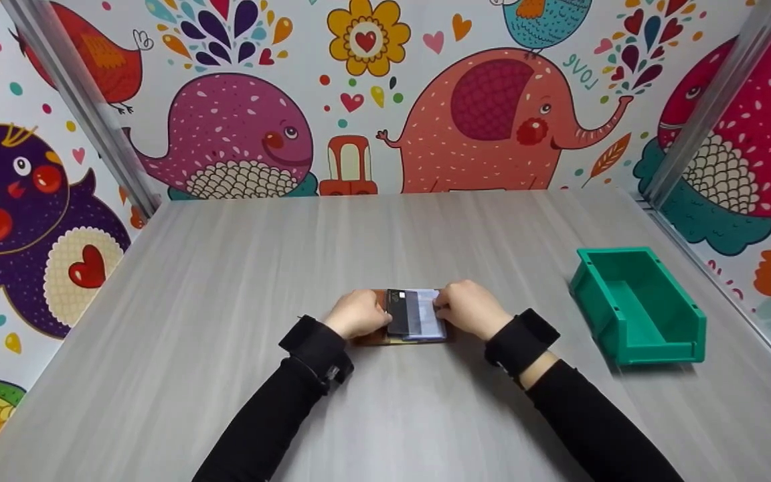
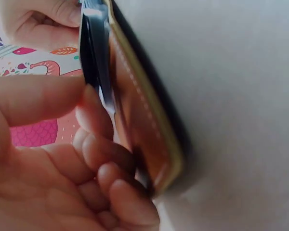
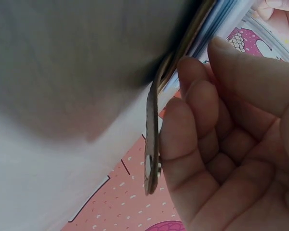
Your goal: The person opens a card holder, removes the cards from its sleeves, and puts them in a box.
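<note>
Keep the wallet (image 1: 372,339) flat on the bench (image 1: 385,415), just below the centre of the frame. Pinching the black card (image 1: 396,321) by its left edge with the left hand (image 1: 360,313), and the clear sleeves (image 1: 431,314) by their right edge with the right hand (image 1: 471,308). Probably squaring up the layers: best to nudge evenly from the 2 sides, lightly enough not to buckle the plastic. Mind the strap (image 3: 153,134) beside the right fingers; better not to trap it underneath.
</note>
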The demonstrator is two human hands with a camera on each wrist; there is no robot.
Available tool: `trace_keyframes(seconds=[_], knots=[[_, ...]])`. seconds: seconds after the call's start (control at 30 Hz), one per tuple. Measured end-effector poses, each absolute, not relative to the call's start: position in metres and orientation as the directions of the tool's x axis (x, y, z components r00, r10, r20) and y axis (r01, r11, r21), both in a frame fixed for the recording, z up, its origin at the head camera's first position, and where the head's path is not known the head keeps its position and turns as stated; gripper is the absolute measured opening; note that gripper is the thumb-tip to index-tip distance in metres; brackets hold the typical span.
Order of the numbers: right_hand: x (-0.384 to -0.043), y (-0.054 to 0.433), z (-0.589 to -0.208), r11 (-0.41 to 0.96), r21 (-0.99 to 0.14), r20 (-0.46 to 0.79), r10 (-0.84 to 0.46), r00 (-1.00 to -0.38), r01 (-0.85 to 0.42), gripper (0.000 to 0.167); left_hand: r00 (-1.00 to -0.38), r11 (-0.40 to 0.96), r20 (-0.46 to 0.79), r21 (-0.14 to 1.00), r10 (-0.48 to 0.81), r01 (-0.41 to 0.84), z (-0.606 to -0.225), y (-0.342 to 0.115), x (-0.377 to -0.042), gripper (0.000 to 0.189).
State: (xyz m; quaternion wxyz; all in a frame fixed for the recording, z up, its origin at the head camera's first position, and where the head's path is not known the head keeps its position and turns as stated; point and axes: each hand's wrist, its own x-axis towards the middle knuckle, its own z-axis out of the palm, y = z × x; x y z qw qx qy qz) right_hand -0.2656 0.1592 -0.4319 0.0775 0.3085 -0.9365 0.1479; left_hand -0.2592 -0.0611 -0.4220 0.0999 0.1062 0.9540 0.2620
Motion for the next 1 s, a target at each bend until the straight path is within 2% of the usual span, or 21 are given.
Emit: trace_keyframes(seconds=[0.27, 0.47, 0.77, 1.0], knots=[[-0.2649, 0.1598, -0.4317, 0.771, -0.238, 0.236, -0.544, -0.805, -0.591, 0.012, -0.959, 0.819, -0.12, 0.553, 0.255, 0.149, -0.4205, -0.0637, -0.2583, 0.027], [-0.2652, 0.1595, -0.4318, 0.774, -0.21, 0.231, -0.555, -0.8, -0.597, 0.018, -0.963, 0.797, -0.099, 0.586, 0.252, 0.148, -0.4233, -0.0643, -0.2582, 0.032], [-0.2655, 0.1594, -0.4309, 0.778, -0.203, 0.225, -0.554, -0.802, -0.594, 0.02, -0.96, 0.803, -0.15, 0.586, 0.236, 0.106, -0.4233, -0.0626, -0.2601, 0.027], [-0.2657, 0.1602, -0.4322, 0.763, -0.199, 0.245, -0.569, -0.785, -0.615, 0.023, -0.959, 0.77, -0.182, 0.636, 0.215, 0.052, -0.422, -0.0658, -0.2596, 0.021]])
